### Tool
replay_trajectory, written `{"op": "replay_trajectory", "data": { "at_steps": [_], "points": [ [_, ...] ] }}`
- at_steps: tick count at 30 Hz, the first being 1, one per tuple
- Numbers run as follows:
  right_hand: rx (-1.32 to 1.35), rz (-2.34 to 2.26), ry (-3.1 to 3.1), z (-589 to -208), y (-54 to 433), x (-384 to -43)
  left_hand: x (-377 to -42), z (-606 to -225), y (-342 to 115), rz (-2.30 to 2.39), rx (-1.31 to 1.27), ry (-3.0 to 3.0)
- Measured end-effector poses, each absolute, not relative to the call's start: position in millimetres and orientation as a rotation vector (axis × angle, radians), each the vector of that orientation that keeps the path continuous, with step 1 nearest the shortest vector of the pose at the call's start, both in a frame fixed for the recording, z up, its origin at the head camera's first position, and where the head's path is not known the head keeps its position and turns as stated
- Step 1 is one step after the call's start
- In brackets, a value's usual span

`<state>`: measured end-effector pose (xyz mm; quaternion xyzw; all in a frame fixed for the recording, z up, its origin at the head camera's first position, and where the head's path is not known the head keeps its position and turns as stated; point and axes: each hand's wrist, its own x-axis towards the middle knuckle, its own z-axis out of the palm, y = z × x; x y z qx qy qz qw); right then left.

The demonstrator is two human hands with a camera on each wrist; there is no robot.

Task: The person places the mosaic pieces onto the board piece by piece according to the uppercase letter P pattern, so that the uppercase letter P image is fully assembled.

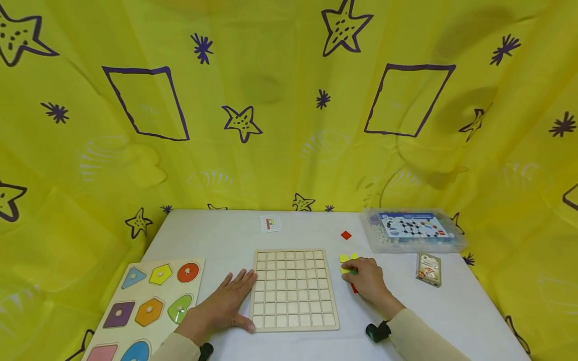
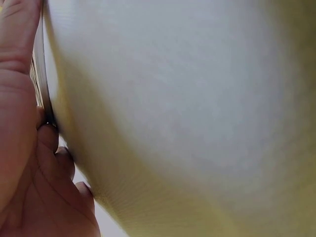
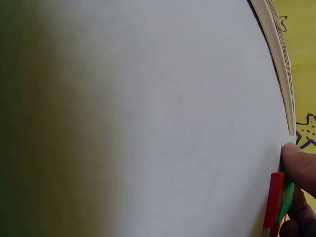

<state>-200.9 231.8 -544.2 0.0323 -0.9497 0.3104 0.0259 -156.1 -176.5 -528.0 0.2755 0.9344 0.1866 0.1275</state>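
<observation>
A wooden grid board (image 1: 294,291) of small square cells lies on the white table. Along its left edge my left hand (image 1: 223,303) rests with fingers spread, thumb at the lower corner and fingertips at the side. In the left wrist view the left hand (image 2: 49,192) is at the board's edge. Right of the board, my right hand (image 1: 368,281) pinches a green tile (image 3: 287,200) between thumb and fingers. Yellow tiles (image 1: 344,257) lie by its fingertips. A red tile (image 3: 274,200) stands out in front of the green one in the right wrist view; the palm hides other tiles.
At the left lies a wooden shape puzzle (image 1: 198,268) with knobbed pieces. Behind the board are a pattern card (image 1: 271,223) and a lone red tile (image 1: 345,235). A clear plastic case (image 1: 413,245) and a small card box (image 1: 428,269) occupy the right. A yellow curtain (image 1: 280,165) hangs behind.
</observation>
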Motion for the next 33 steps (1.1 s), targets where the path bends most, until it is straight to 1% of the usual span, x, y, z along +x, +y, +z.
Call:
{"op": "replay_trajectory", "data": {
  "at_steps": [5, 11, 21, 26, 33],
  "points": [
    [0.143, 0.987, -2.911, -544.1, 226.6, -201.5, -157.0, -531.5, -176.1, 0.550, 0.791, 2.721],
    [0.110, 0.958, -2.931, -544.5, 227.0, -198.5, -157.5, -532.0, -175.3, 0.562, 0.791, 2.708],
    [0.210, 1.016, -2.877, -545.6, 226.8, -199.2, -156.9, -528.6, -175.4, 0.569, 0.786, 2.705],
    [0.218, 1.097, -2.838, -544.4, 227.6, -200.2, -157.6, -530.3, -175.5, 0.562, 0.785, 2.709],
    [0.106, 1.377, -2.794, -537.9, 225.7, -203.4, -157.9, -530.6, -175.0, 0.567, 0.777, 2.706]
  ]
}}
